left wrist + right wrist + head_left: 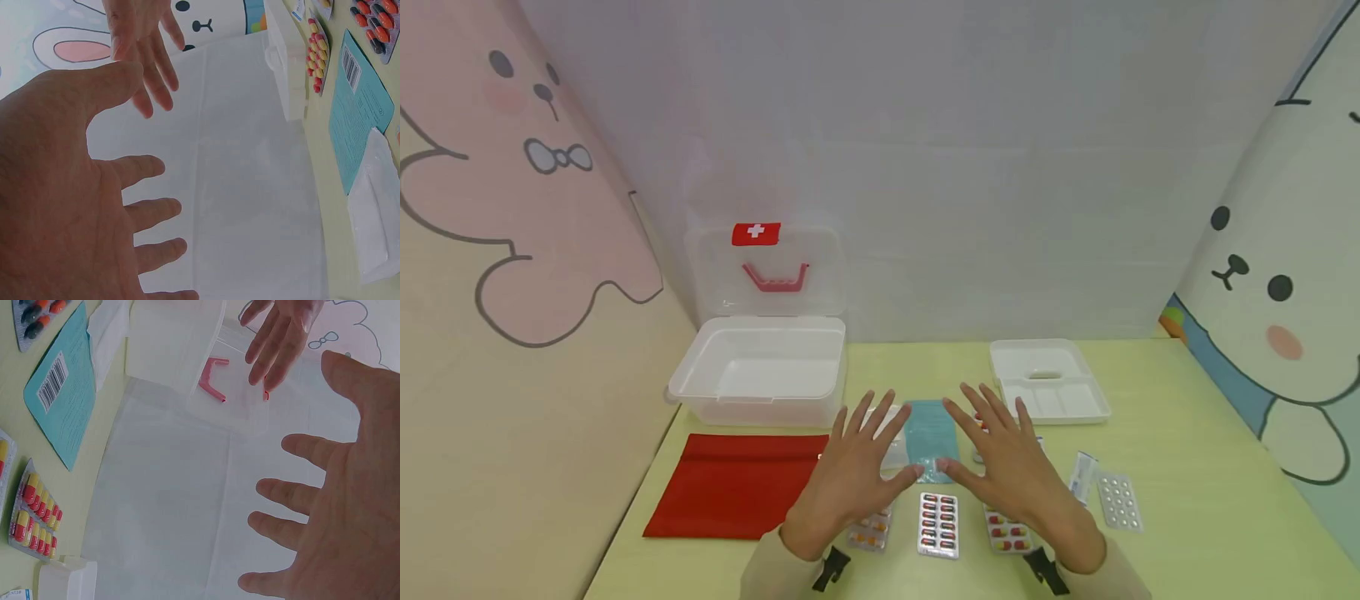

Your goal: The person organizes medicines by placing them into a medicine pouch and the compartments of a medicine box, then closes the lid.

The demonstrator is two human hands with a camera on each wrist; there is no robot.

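My left hand [855,471] is held out with its fingers spread and nothing in its grasp. My right hand [1009,467] mirrors it, fingers spread as well. Between and beneath them lies a blue packet [931,429], with a white packet [377,215] beside it in the left wrist view. In front of the hands is a blister pack of red and black capsules [938,525]. A blister pack of orange capsules [870,531] shows partly under the left wrist. Near the right wrist, a blister pack of red and yellow capsules [1009,533] is partly covered.
An open clear first-aid box [760,408] stands at the back left, its lid upright. A red pouch [730,487] lies before it. At the back right sits a white divided tray [1052,400]. Farther right are a small white packet [1082,477] and a blister pack of tablets [1120,502].
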